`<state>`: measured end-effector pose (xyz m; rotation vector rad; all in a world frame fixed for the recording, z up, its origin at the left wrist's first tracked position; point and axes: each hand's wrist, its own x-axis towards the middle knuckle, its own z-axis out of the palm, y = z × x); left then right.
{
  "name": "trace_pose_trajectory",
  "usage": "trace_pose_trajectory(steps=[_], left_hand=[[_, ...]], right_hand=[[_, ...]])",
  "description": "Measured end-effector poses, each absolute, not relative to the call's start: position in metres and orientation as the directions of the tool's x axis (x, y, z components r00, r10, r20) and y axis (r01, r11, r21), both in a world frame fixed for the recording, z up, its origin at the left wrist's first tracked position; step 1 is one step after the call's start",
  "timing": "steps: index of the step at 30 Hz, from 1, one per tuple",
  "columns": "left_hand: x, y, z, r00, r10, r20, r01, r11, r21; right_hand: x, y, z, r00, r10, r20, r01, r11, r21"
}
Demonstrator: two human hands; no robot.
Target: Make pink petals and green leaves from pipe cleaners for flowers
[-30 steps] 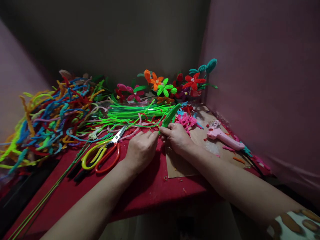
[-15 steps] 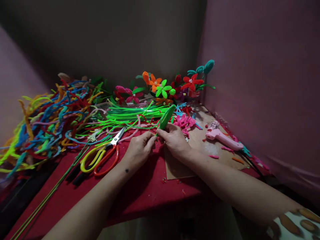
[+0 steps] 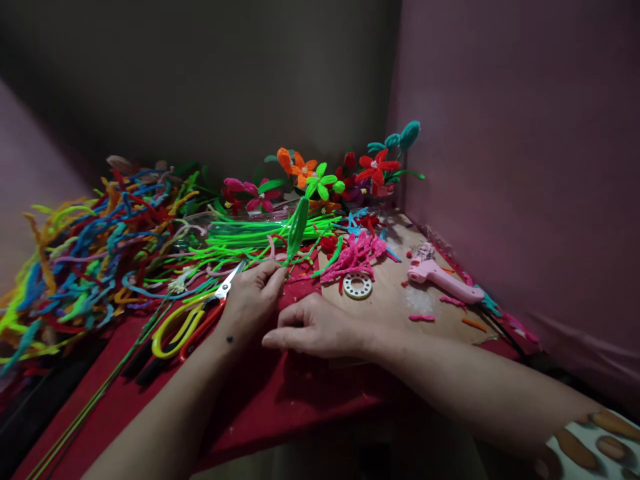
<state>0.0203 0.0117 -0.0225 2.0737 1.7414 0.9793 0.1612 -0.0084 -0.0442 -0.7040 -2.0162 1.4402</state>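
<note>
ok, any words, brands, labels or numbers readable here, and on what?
None readable.
Scissors: no legible mark.
Pink glue gun: no legible mark.
White ring: dark round holes, no legible text.
Left wrist: small dark mark, too blurred to make out.

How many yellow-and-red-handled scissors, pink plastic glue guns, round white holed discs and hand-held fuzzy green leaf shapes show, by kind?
Scissors: 1
Glue gun: 1
Disc: 1
Green leaf shape, left hand: 1
Total: 4
</note>
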Motion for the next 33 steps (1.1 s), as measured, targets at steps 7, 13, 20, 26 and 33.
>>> trace_pose_trajectory(steps=[7,13,20,26,33], left_hand=[[0.030,0.026,-0.037,0.127,0.972,0.197,0.832,-0.212,0.513],[0.042,0.038,-0.036,0.236,0.948,0.215,0.890,-0.300,0.345],[0.033,0.028,-0.036,0.128,0.940,0.318,0.802,-0.287,0.525],[-0.023,0.044,-0.020,-0.251,0.888,0.385,0.694,-0.112,0.711],[-0.030,0.059,-0.040,0.106,0.885,0.453,0.816,-0.338,0.470]], right_hand=[[0.164,-0.011,-0.046,-0.762,0.628,0.160,0.151,0.413,-0.898],[0.162,-0.010,-0.050,-0.778,0.602,0.177,0.198,0.503,-0.841],[0.162,-0.010,-0.051,-0.786,0.575,0.229,0.229,0.613,-0.756],[0.163,-0.008,-0.051,-0.779,0.542,0.315,0.227,0.712,-0.665],[0.163,-0.005,-0.055,-0.764,0.541,0.351,0.245,0.747,-0.617]])
